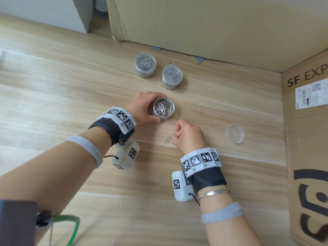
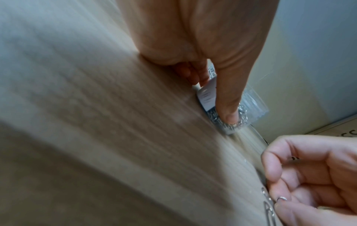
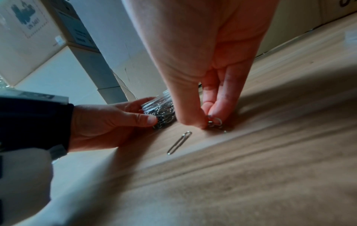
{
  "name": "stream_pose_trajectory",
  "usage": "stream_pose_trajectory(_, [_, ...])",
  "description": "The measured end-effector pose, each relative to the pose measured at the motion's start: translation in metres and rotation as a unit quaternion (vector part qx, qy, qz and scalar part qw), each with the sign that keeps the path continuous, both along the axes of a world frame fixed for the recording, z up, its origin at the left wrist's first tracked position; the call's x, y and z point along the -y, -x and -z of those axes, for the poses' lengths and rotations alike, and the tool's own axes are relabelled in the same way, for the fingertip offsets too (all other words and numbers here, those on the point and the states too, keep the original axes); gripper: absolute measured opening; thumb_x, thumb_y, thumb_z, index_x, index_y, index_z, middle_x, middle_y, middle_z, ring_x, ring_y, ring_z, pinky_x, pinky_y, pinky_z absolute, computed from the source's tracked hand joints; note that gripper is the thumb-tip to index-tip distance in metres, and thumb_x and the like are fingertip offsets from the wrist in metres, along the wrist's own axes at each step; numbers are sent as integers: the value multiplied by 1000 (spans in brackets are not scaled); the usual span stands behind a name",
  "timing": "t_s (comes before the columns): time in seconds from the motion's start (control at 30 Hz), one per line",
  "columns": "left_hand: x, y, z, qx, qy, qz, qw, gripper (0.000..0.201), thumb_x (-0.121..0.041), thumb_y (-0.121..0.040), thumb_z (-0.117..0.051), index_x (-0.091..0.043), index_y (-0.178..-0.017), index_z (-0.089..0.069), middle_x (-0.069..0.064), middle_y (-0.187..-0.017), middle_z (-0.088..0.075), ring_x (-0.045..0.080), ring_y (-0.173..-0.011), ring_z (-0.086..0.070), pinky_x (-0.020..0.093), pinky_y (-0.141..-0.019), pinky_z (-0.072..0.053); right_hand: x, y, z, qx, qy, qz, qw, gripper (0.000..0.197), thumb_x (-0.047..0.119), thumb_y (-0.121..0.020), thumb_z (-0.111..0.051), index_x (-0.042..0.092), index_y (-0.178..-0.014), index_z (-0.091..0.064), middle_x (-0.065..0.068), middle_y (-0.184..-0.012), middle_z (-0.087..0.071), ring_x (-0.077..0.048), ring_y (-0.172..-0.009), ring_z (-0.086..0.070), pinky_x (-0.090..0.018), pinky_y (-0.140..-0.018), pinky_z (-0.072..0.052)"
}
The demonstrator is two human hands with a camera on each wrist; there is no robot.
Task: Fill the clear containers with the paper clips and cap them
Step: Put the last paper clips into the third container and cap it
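An uncapped clear container full of silver paper clips stands on the wooden table. My left hand grips its side, thumb pressed against the wall. My right hand pinches paper clips at the table surface, just right of a loose paper clip lying flat. A clear round cap lies on the table to the right. Two capped containers full of clips stand farther back.
A large cardboard box stands along the back of the table. Another cardboard box with printed letters and a label walls the right side. Bare wood stretches to the left and front.
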State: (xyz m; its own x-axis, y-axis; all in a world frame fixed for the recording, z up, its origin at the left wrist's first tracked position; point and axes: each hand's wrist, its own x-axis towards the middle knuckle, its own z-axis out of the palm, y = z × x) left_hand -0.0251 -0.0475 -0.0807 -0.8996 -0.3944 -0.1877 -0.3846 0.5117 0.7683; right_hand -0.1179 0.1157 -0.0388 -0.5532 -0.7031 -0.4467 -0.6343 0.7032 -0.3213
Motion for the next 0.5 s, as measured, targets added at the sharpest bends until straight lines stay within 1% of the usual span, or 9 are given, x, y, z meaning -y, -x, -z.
stream_pose_trajectory(0.07, [0,0,0,0,-2,0,1000,74,-22,-63,-79,-17,-128,-43,3,-130,-51,21,-122,-42,34,-105,-21,1,1,1,5,0,3,1000,15,8,-76,-61,16,-88,-56,-3,-84,-68,-23,-80,-63,-31,-71,-52])
stream_pose_trajectory(0.17, [0,0,0,2,-1,4,1000,74,-22,-63,-79,-17,-128,-43,2,-130,-51,20,-123,-42,34,-105,-21,1,1,3,13,-1,10,1000,13,9,-77,-62,15,-88,-60,-1,-82,-69,-20,-80,-64,-28,-70,-50])
stream_pose_trajectory(0.23, [0,0,-1,0,-1,2,1000,75,-22,-63,-80,-17,-128,-43,1,-131,-51,19,-123,-42,32,-103,-21,1,2,3,16,-3,17,1000,12,9,-77,-61,15,-87,-62,0,-81,-69,-19,-81,-63,-24,-69,-46])
stream_pose_trajectory(0.3, [-1,0,-2,1,-1,1,1000,75,-22,-63,-80,-17,-128,-43,0,-131,-50,19,-123,-42,31,-103,-21,2,3,1,17,-9,7,1000,11,9,-77,-60,15,-86,-64,0,-81,-69,-18,-82,-63,-22,-68,-44])
stream_pose_trajectory(0.37, [-1,0,-3,1,0,0,1000,75,-22,-63,-79,-17,-128,-43,1,-131,-50,19,-123,-41,31,-104,-21,5,6,-4,18,-4,1,1000,10,8,-77,-61,16,-83,-64,2,-76,-66,-18,-79,-63,-23,-69,-48])
stream_pose_trajectory(0.43, [-1,0,-4,4,0,-1,1000,74,-21,-64,-79,-16,-129,-42,2,-131,-50,19,-123,-41,32,-104,-21,12,11,-13,13,42,25,999,10,7,-75,-62,16,-78,-64,8,-64,-58,-14,-69,-59,-25,-69,-50])
stream_pose_trajectory(0.5, [-1,0,-4,6,-1,2,1000,75,-22,-64,-79,-16,-129,-42,3,-130,-51,20,-122,-42,34,-104,-22,25,16,-25,9,115,49,992,10,8,-72,-63,18,-73,-64,12,-56,-51,-8,-60,-52,-22,-66,-47])
